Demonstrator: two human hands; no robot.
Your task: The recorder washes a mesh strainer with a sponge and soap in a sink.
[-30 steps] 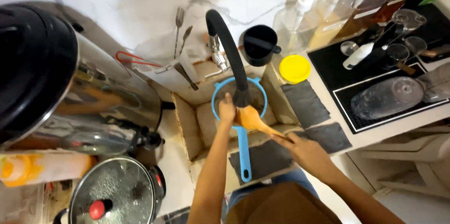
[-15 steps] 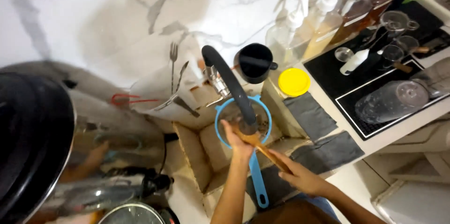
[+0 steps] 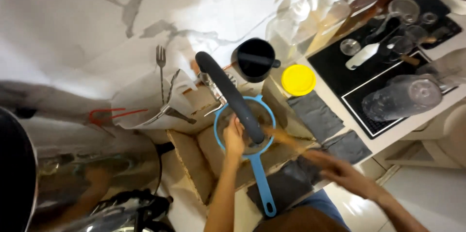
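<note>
The left hand [image 3: 234,140] grips the blue strainer [image 3: 245,132] rim, steadying it under the tap [image 3: 230,93]; the right hand [image 3: 340,171] clasps a wooden spoon [image 3: 284,140] stirring inside.

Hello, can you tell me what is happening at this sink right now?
A person stands at a small sink under a dark curved faucet. The left hand rests on the rim of a blue strainer with a long handle, held over the basin. The right hand is blurred and holds a wooden utensil that points into the strainer. A yellow lid lies on the counter nearby.
</note>
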